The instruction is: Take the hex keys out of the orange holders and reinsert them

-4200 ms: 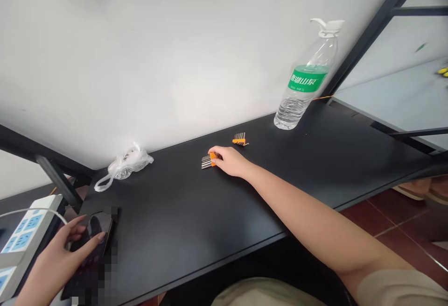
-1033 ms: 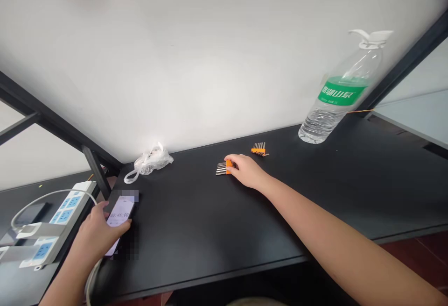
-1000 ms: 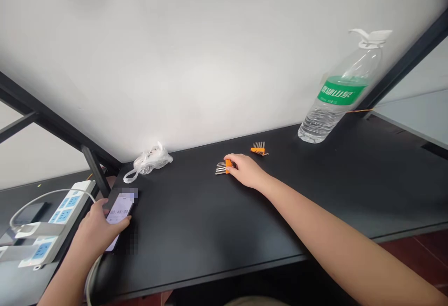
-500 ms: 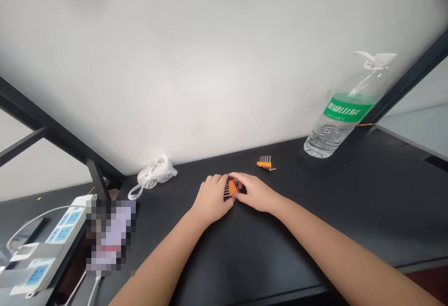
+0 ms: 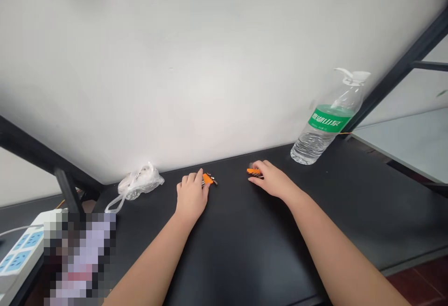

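Near the middle of the black table, my left hand is closed on an orange piece with dark prongs, its thumb and fingers at the piece's left side. Further right, my right hand reaches a second orange piece with dark prongs. The fingers are behind and over its right part, while the thumb lies in front, apart from the fingers. Whether this hand grips the piece is not clear.
A large water bottle with a green label stands at the back right by the wall. A clear plastic bag lies at the back left. A power strip and a blurred-out pale purple item are at the left.
My right hand has left the first orange piece and moved right to the second one. My left hand still holds the first piece, now further left in view. The camera view has shifted.
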Tool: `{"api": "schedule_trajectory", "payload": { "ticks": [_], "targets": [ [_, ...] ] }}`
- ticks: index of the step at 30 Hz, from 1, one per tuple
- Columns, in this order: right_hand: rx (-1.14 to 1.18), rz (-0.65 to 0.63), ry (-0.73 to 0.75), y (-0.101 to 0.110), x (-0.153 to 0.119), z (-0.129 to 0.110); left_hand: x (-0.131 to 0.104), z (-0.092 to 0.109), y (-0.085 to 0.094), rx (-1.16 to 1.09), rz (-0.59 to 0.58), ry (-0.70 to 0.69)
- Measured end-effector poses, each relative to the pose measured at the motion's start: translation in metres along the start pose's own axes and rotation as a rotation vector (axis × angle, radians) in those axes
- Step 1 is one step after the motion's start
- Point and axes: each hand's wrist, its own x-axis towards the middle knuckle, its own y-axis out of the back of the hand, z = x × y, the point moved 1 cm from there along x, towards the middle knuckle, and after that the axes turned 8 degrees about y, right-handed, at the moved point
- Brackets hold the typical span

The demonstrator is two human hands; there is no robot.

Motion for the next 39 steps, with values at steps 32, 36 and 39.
{"api": "schedule_trajectory", "payload": {
  "ticks": [32, 36, 39],
  "targets": [
    [1.167, -0.12, 0.017, -0.041, -0.017, -0.114, -0.031, 0.011, -0.001, -0.55, -0.002, -0.213],
    [0.862, -0.146, 0.169, -0.037, -0.019, -0.113, -0.031, 0.009, 0.002, -0.483, 0.019, -0.249],
    [0.667, -0.111, 0.268, -0.031, -0.02, -0.113, -0.031, 0.008, 0.003, -0.487, -0.001, -0.262]
  ]
}}
